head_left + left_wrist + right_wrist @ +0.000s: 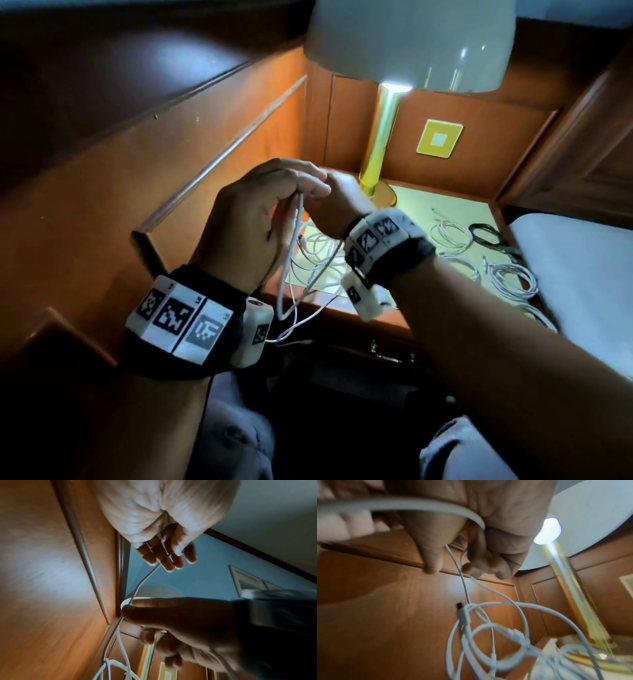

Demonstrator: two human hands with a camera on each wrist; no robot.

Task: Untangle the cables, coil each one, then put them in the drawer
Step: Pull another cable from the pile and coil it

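We hold a white cable (297, 219) up over the nightstand (421, 209), our left hand (260, 209) pinching it with curled fingers, our right hand (334, 202) at its 3 o'clock pinching the same strand. The tangle (317, 253) hangs at 6 o'clock; coiled cables (452, 236) lie at 4 o'clock.

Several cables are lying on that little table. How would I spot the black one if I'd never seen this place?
Find the lit lamp with its brass stem, standing on the pale top of the bedside table. Look right, near the table's far right edge beside the white bedding. There lies the black cable, a loose coil; every other cable near it is white.
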